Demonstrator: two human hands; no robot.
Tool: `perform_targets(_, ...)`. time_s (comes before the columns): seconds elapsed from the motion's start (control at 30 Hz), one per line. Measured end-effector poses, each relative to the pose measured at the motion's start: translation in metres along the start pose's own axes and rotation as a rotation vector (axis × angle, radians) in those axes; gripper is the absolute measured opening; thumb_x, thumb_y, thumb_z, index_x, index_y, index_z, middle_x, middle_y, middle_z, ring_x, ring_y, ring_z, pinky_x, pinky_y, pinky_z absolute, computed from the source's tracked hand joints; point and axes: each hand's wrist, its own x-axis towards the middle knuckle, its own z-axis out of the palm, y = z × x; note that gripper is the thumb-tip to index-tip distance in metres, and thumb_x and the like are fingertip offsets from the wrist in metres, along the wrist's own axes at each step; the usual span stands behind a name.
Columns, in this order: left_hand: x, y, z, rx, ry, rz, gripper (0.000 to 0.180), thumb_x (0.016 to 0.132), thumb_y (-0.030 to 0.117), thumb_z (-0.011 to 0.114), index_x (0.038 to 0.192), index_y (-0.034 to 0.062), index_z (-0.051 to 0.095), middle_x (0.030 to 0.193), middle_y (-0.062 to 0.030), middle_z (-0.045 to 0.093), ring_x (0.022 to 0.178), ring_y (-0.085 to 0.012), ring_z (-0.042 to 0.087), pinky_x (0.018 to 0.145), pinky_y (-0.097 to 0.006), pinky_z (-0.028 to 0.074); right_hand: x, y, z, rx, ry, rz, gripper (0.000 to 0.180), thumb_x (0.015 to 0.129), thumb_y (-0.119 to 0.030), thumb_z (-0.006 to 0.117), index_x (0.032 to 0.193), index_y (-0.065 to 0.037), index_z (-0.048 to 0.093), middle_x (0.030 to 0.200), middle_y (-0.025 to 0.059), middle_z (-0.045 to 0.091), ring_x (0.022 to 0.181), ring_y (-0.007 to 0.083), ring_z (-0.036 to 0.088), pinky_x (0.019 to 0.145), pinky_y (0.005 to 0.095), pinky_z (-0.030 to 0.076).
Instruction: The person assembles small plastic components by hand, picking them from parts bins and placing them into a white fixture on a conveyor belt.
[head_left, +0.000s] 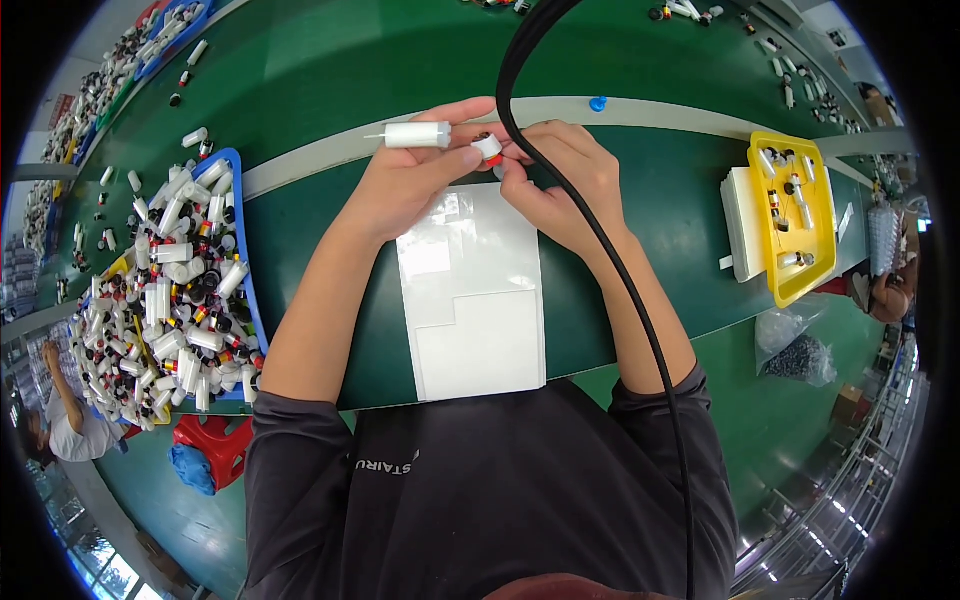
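My left hand [395,190] is closed, with a white plastic cylinder [420,134] lying across its fingers, a thin pin sticking out of the cylinder's left end. The same hand's thumb presses a small white cap-like part with a red end [487,148]. From the other side, my right hand [572,185] is closed, its thumb and finger pinched at the red end of that part. Just under the two hands lies a white sheet or flat board [480,345] in clear glossy film. A black cable [590,215] crosses in front of my right hand and hides some of its fingers.
At left, a blue-rimmed bin [240,190] is heaped with similar white, black and red pieces. A yellow tray [822,215] with several pieces rests on a white stack [743,225] at right. A blue knob [598,104] sits on the grey strip. Another person [80,430] is at far left.
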Motion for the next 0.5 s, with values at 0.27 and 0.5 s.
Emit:
perform_targets(0.27, -0.002, 0.004, 0.001, 0.237, 0.041, -0.041, 0.052, 0.095, -0.003, 0.063, 0.145, 0.0006, 0.05, 0.129, -0.0181, 0.067, 0.117, -0.0226, 0.065, 0.101, -0.034, 0.053, -0.002, -0.005, -0.002, 0.111, -0.073, 0.188, 0.011, 0.071, 0.003, 0.07, 0.082, 0.003, 0.069, 0.076, 0.0095, 0.069, 0.064, 0.0174, 0.068, 0.061, 0.027, 0.056)
perform_targets(0.5, -0.004, 0.02, 0.007, 0.384, -0.006, -0.089, 0.045, 0.094, 0.0, 0.067, 0.138, -0.0001, 0.058, 0.123, -0.0127, 0.071, 0.114, -0.0174, 0.066, 0.1, -0.03, 0.052, -0.002, -0.005, -0.007, 0.063, -0.255, 0.294, 0.009, 0.07, -0.001, 0.072, 0.077, 0.002, 0.067, 0.07, 0.0073, 0.067, 0.061, 0.0141, 0.066, 0.057, 0.0251, 0.052)
